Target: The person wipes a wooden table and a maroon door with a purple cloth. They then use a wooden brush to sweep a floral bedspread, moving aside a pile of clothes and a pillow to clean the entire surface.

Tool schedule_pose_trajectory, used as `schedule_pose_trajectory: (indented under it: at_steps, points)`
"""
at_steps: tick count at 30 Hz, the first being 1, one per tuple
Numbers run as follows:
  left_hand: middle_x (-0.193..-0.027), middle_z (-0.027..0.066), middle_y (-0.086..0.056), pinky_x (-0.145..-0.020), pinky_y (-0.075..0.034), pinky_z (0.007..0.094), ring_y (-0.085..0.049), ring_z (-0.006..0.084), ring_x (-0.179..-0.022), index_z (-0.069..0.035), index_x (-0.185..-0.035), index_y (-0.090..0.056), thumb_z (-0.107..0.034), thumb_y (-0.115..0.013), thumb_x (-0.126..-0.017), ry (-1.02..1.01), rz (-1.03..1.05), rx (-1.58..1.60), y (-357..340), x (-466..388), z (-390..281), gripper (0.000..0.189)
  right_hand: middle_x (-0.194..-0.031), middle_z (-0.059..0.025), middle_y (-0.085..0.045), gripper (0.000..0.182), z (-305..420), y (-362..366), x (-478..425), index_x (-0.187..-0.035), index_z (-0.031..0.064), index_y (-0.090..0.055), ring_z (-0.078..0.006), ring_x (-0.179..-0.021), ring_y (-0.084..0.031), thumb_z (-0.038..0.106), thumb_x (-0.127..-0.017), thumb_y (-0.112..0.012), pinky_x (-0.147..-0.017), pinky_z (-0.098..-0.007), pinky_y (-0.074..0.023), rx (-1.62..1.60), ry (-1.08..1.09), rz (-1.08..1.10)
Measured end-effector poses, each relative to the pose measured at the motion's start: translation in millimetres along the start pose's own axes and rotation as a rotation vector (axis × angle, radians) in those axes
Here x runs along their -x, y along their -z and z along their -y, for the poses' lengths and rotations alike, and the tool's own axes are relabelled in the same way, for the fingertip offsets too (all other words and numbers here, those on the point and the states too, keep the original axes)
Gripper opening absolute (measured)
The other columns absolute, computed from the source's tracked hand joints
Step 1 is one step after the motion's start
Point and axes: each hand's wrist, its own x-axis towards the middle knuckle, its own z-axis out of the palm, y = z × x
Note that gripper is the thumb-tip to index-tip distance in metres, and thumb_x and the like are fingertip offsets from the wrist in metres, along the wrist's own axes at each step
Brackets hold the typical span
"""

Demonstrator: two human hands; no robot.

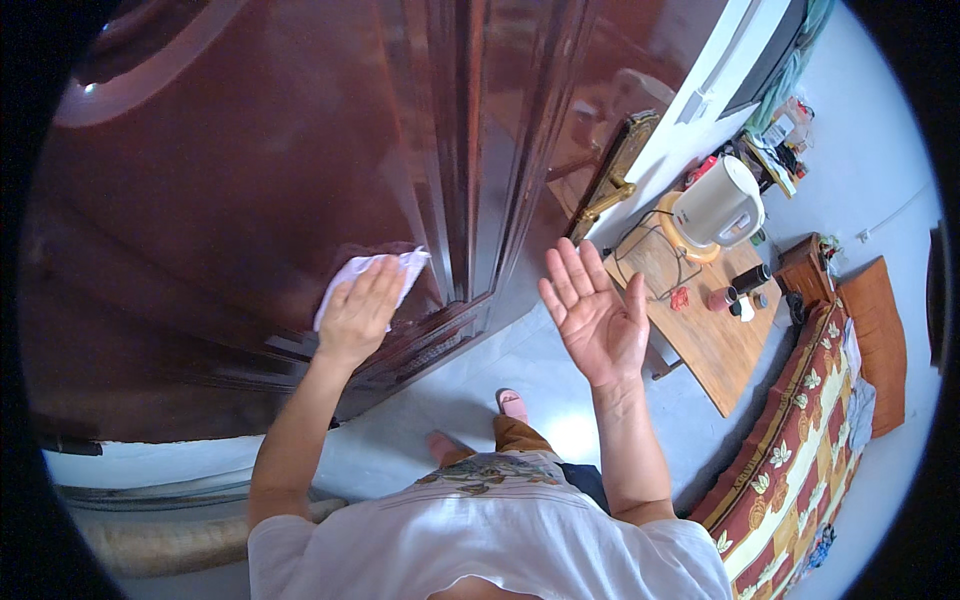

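Observation:
My left hand (363, 304) lies flat over a pale folded cloth (412, 265) and presses it against the glossy dark red-brown door (225, 187). Part of the cloth sticks out past the fingertips and along the hand's left side. My right hand (600, 322) is raised with the palm up and holds nothing, its thumb spread from the fingers. Just beyond those fingertips is the brass door handle (611, 199) on its ornate plate. The door's surface reflects the room, with raised moulding running down between my hands.
To the right stands a wooden table (720, 360) with a cream electric kettle (716, 206), a looped cord and small containers. A bed with a patterned cover (787, 457) lies at the lower right. A rolled mat (165, 544) rests at the lower left.

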Motion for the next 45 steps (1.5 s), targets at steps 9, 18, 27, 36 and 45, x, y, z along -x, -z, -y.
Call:
schedule_pose_trajectory:
  at_steps: [9, 18, 27, 36, 45]
  points:
    - [-0.136, 0.0118, -0.052, -0.109, -0.026, 0.0466, -0.044, 0.0296, -0.13, -0.004, -0.106, -0.062, -0.011, -0.052, -0.086, 0.268, 0.024, 0.922, -26, -67, -116, 0.023, -0.141, -0.0162, -0.044, 0.062, 38, 47, 23, -0.134, 0.0084, -0.043, -0.0291, -0.133, -0.039, 0.056, -0.094, -0.044, -0.107, -0.0456, -0.0344, 0.145, -0.008, -0.126]
    - [-0.127, 0.0084, -0.057, -0.1, -0.042, 0.0397, -0.054, 0.0235, -0.118, -0.007, -0.129, -0.05, -0.038, -0.043, -0.1, 1.493, 0.407, 3.014, 2, -180, -227, 0.044, -0.156, -0.0143, -0.018, 0.075, 134, 122, 53, -0.152, 0.0149, -0.016, -0.0305, -0.143, -0.019, 0.057, -0.095, -0.04, -0.113, -0.0503, -0.0157, 0.625, -0.197, -0.398]
    - [-0.111, 0.0073, -0.061, -0.092, -0.045, 0.0331, -0.058, 0.0169, -0.102, -0.003, -0.125, -0.052, -0.029, -0.045, -0.1, 0.937, 0.869, 2.664, -2, -219, -354, 0.036, -0.107, -0.001, -0.064, 0.038, 161, 185, 77, -0.13, 0.0161, -0.051, -0.0132, -0.092, -0.062, 0.031, -0.095, -0.055, -0.069, -0.0293, -0.0527, 0.506, -0.235, -0.478]
    - [-0.11, 0.0047, -0.061, -0.093, -0.039, 0.0269, -0.053, 0.0108, -0.104, 0.002, -0.118, -0.057, -0.018, -0.049, -0.098, 0.478, 1.214, 2.386, -34, -211, -421, 0.029, -0.088, -0.001, -0.065, 0.021, 224, 238, 124, -0.111, 0.0086, -0.06, -0.0106, -0.065, -0.058, 0.021, -0.095, -0.054, -0.052, -0.0246, -0.0451, 0.484, -0.057, -0.935]
    - [-0.113, 0.0091, -0.062, -0.092, -0.043, 0.0271, -0.057, 0.0158, -0.105, 0.003, -0.12, -0.056, -0.016, -0.051, -0.097, 0.267, 1.563, 2.164, -81, -269, -449, 0.031, -0.075, 0.0012, -0.058, 0.013, 321, 251, 114, -0.096, 0.0121, -0.059, -0.0084, -0.059, -0.053, 0.023, -0.095, -0.054, -0.053, -0.0226, -0.0452, 0.481, 0.436, -1.241]
